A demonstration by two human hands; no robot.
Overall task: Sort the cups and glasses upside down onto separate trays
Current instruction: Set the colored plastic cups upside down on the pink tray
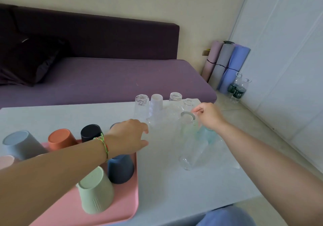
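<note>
A pink tray (125,206) at the left holds several plastic cups upside down: grey-blue (21,143), orange (61,138), black (90,132), navy (120,169) and pale green (95,190). Several clear glasses (141,106) stand upside down at the table's middle and back, on what looks like a clear tray (229,162). My left hand (130,135) reaches over the pink tray toward the glasses, fingers apart, holding nothing. My right hand (208,116) pinches the upturned base of a pale green glass (187,120), with a teal glass (208,135) just below the wrist.
The table (166,190) is pale grey; its front edge runs near my knee (227,216). A purple sofa (104,80) lies behind it. Rolled mats (225,65) and two water bottles (237,90) stand on the floor at the right, by a white door.
</note>
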